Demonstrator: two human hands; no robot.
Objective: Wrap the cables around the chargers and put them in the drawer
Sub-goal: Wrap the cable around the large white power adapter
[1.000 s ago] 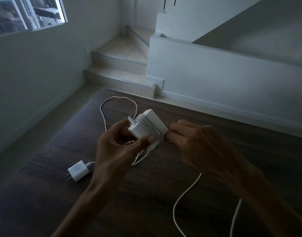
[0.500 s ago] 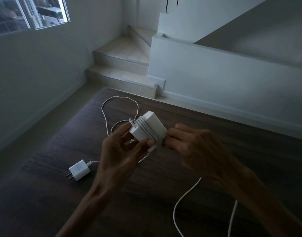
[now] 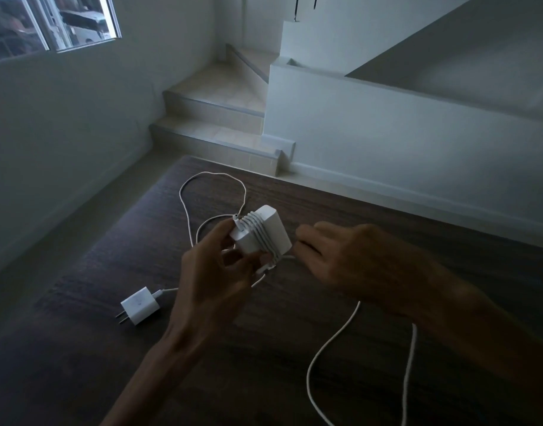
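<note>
Head camera view, looking down over a dark wood-grain surface (image 3: pixel 341 241) in a dim room. The left hand (image 3: pixel 215 272) is raised above the surface, its thumb and fingers curled around a large white charger (image 3: pixel 264 233). A white cable (image 3: pixel 331 348) is wound several times around the middle of this charger. The cable leaves the charger's lower right corner and passes into the right hand (image 3: pixel 350 256), whose fingers are curled and pinch it just beside the charger. Below the right hand, the loose part of the cable hangs in a long loop toward the bottom edge of the view. A small white charger (image 3: pixel 140 305) lies flat on the surface to the left of the left hand, prongs pointing left. A thin cord (image 3: pixel 187 210) is plugged into its right end and loops across the surface behind the hands. Tiled steps (image 3: pixel 215 118) and a low white wall (image 3: pixel 387 142) stand beyond the surface, and a window (image 3: pixel 48 23) sits at the upper left.
</note>
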